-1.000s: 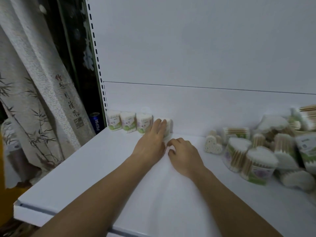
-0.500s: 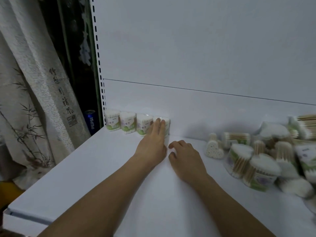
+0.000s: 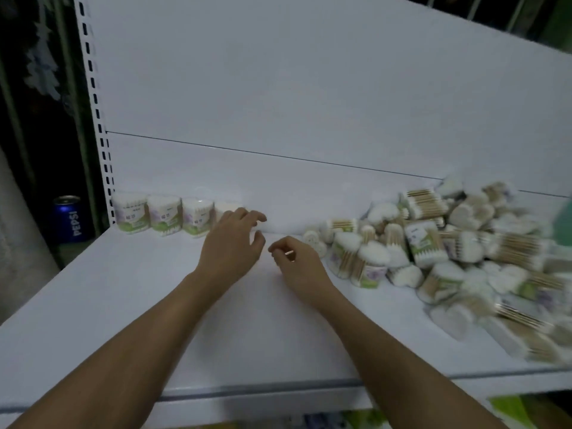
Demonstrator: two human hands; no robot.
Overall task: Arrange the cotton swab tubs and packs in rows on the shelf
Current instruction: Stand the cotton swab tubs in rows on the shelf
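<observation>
Blue Pepsi can (image 3: 68, 218), dim leafy backdrop (image 3: 41, 61)

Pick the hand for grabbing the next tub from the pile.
Right hand, probably: it is empty and sits beside the loose pile. The left hand is over by the row.
</observation>
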